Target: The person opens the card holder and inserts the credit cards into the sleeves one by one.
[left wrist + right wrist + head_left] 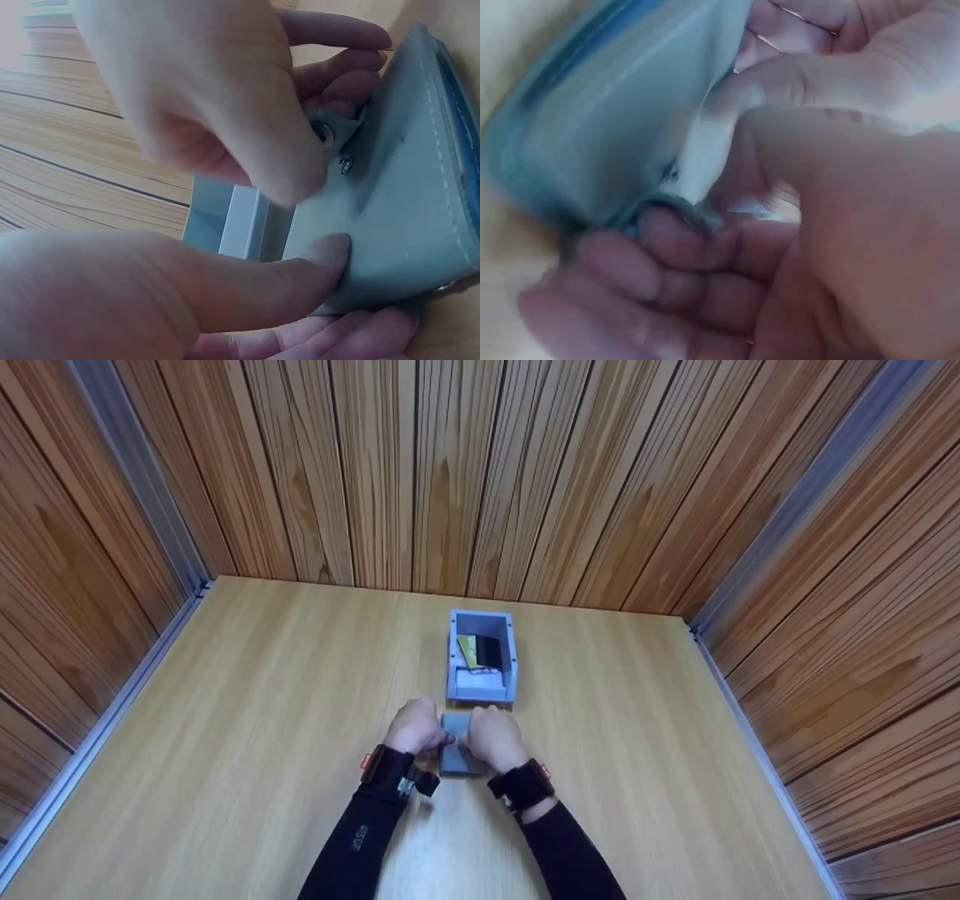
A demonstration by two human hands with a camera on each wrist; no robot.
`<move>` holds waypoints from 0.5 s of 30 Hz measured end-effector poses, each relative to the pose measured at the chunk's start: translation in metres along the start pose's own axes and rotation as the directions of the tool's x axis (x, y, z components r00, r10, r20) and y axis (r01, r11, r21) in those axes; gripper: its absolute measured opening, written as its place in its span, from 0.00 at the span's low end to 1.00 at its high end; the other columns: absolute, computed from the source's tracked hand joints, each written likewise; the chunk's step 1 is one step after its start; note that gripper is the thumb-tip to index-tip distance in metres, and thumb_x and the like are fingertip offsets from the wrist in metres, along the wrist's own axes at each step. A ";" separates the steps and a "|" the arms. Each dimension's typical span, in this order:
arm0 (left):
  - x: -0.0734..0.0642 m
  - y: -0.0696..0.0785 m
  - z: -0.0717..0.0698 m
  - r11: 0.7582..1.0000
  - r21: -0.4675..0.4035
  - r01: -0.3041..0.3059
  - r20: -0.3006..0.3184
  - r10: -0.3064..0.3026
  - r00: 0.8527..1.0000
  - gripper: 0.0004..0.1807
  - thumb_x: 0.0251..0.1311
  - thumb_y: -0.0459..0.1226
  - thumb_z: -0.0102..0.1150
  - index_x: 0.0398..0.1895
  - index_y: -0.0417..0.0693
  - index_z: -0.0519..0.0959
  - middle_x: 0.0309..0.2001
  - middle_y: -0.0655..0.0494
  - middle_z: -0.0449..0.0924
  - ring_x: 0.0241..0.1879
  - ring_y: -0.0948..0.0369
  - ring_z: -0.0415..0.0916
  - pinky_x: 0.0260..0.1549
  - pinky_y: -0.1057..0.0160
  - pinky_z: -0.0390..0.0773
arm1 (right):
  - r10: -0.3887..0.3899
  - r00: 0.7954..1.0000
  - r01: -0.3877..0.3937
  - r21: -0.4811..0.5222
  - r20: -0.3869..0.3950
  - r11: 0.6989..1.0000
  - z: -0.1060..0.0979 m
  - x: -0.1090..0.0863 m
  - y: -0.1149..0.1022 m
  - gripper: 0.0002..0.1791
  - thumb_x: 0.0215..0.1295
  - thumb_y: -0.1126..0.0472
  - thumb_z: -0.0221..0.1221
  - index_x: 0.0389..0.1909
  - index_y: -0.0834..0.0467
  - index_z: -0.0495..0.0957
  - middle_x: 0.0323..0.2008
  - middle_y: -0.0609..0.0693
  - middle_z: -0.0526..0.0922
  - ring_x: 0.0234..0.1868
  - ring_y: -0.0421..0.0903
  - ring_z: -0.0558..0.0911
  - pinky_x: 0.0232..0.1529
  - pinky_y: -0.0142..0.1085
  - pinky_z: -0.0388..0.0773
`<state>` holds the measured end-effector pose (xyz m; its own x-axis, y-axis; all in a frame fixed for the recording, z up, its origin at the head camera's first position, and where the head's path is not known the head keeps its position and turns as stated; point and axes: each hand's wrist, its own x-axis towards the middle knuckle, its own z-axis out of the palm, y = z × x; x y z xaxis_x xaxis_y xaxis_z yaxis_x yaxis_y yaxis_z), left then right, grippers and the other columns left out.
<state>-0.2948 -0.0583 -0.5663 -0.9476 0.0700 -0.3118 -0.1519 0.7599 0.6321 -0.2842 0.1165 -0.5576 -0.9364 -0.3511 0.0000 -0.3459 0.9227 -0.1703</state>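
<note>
A grey-green wallet (461, 765) with stitched edges lies on the table between both hands. My left hand (416, 726) holds it from the left side, thumb (322, 262) pressed on its face and fingers beneath. The right hand (495, 735) pinches the wallet's short strap (341, 127), which carries a round metal snap. That strap stands lifted off the wallet's face, where a small metal snap part (345, 165) shows. In the right wrist view, blurred, the strap (671, 201) lies between curled fingers and thumb. Something blue shows along the wallet's edge (585, 56).
Just beyond the wallet stands a grey-blue open box (512, 660). Inside it lie a black card (488, 651) and a yellow-green card (466, 649), near a pale surface at its front end. Wood-panelled walls (450, 472) enclose the table (262, 720) at the back and sides.
</note>
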 end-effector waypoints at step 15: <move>-0.009 0.011 0.005 1.000 0.006 -0.019 -0.109 0.019 0.994 0.10 0.52 0.36 0.80 0.29 0.42 0.87 0.26 0.53 0.86 0.25 0.57 0.81 0.24 0.57 0.80 | 0.157 0.928 -0.274 0.331 0.337 0.903 -0.061 -0.017 0.029 0.08 0.69 0.62 0.59 0.30 0.58 0.81 0.25 0.50 0.82 0.23 0.45 0.79 0.25 0.37 0.77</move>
<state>-0.2867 -0.0476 -0.5603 -0.9752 0.0140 -0.2207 -0.1324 0.7624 0.6334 -0.2816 0.1593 -0.5025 -0.9034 -0.2343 -0.3592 -0.0364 0.8764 -0.4802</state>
